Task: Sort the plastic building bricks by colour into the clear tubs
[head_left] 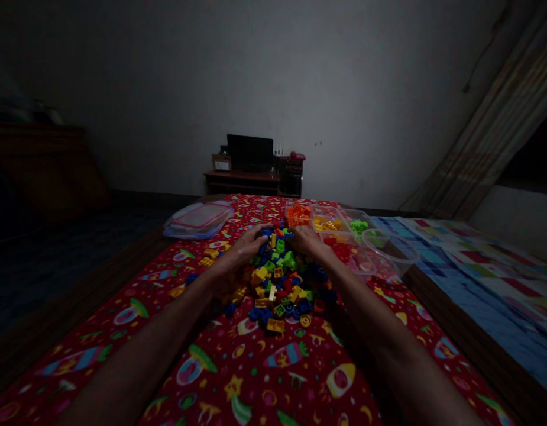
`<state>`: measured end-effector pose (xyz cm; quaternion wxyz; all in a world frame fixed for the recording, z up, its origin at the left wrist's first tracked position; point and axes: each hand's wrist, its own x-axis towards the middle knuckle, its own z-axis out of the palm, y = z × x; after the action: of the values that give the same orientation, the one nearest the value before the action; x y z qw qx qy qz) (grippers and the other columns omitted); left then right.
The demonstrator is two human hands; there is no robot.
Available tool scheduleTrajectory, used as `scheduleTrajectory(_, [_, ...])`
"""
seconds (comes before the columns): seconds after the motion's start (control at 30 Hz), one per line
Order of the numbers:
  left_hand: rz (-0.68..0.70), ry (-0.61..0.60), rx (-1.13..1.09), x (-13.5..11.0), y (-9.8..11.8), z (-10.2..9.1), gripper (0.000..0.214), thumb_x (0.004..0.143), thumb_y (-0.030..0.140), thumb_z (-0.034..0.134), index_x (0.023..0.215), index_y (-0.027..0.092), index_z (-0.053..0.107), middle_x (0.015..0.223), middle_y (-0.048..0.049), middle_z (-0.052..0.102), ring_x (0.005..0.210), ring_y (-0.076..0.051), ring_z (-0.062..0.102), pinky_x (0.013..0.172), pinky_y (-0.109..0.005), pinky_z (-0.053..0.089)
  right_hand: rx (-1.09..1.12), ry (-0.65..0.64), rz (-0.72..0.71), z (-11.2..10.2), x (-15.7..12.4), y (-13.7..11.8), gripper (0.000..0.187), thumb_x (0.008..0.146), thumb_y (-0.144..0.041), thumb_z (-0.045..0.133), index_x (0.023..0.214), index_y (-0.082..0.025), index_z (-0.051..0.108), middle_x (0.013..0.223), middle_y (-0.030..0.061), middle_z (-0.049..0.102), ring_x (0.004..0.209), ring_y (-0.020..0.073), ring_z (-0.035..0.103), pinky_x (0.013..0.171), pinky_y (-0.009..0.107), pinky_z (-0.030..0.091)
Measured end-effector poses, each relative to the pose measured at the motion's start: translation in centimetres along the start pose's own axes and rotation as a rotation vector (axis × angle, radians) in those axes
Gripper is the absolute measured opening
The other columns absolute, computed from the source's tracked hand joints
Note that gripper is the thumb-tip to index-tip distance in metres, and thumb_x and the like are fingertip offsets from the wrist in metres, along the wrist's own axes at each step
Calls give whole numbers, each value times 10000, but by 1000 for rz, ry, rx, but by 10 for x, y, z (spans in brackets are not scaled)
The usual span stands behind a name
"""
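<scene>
A heap of toy building bricks (280, 275) in yellow, blue, green, red and orange lies on a red patterned cloth (264, 378). My left hand (249, 242) rests at the heap's far left side, its fingers stretched towards the bricks and the thumb apart from them. On the far right side, my right hand (307, 239) reaches down with curled fingers; the fingertips are hidden, and I cannot make out what they hold. Just beyond that hand stand clear plastic boxes with sorted bricks: orange bricks (298, 214), yellow bricks (327, 223), green bricks (358, 227) and red bricks (339, 249).
Stacked plastic lids (200, 219) lie at the table's left edge. A clear round-rimmed tub (391, 245) stands at the right edge. Further right is a bed with a checked cover (486, 260). A monitor (250, 152) sits on a desk by the wall.
</scene>
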<state>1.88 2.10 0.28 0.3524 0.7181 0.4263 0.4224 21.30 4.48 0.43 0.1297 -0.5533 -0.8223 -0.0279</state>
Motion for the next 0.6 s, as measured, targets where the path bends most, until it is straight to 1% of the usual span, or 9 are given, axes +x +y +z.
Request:
scheduleTrajectory(0.1, [-78,-60,-130,-1,-3,1,488,746,317,533,1214,178,543,884,-49,699,689,-180,655,623,-313,536,-39,-86,1,5,12,-7,319,850,-167,447,1103,-136,639,1091,172,652,1008,265,603,804,320,443])
scheduleTrajectory(0.17, [-92,-66,-157,-1,-3,1,499,720,319,572,1195,168,552,917,-58,701,746,-195,666,659,-327,542,-31,-96,-9,6,13,-10,347,816,-120,459,1113,-146,636,1082,162,660,1004,258,610,802,314,450])
scheduleTrajectory(0.27, [-56,-18,-142,0,-2,0,526,664,345,642,1146,144,583,1020,-85,691,928,-239,653,771,-351,535,36,-55,-21,3,8,-9,379,775,-129,519,1134,-176,634,1078,126,669,1005,241,611,807,292,455])
scheduleTrajectory(0.33, [-32,16,-134,0,-3,-1,541,643,374,667,1126,141,596,1084,-98,676,1004,-257,630,819,-360,522,97,1,14,1,4,-6,406,746,-161,578,1148,-178,629,1080,110,671,1012,241,606,820,288,457])
scheduleTrajectory(0.4, [-23,26,-132,0,-3,-1,549,644,406,674,1122,145,601,1111,-102,669,1018,-262,625,830,-365,518,154,74,65,-1,0,-4,441,746,-167,586,1186,-165,606,1089,104,669,1018,235,601,832,284,457])
scheduleTrajectory(0.47, [-14,26,-133,1,-4,0,543,646,425,678,1106,143,611,1095,-101,676,1005,-262,630,825,-368,519,192,132,98,-2,-2,-1,438,775,-157,543,1212,-148,587,1081,106,669,998,226,604,831,283,459])
scheduleTrajectory(0.53, [-3,23,-131,1,-4,0,531,638,428,686,1078,138,625,1058,-99,688,983,-262,637,821,-373,520,193,155,112,-2,-4,0,414,803,-148,493,1206,-135,590,1051,112,674,972,223,607,827,287,458])
scheduleTrajectory(0.6, [5,28,-128,0,-3,1,518,627,424,691,1053,134,636,1033,-97,695,971,-262,640,823,-377,520,188,140,76,-1,-4,2,393,819,-160,475,1191,-130,597,1044,121,670,972,225,597,833,295,447])
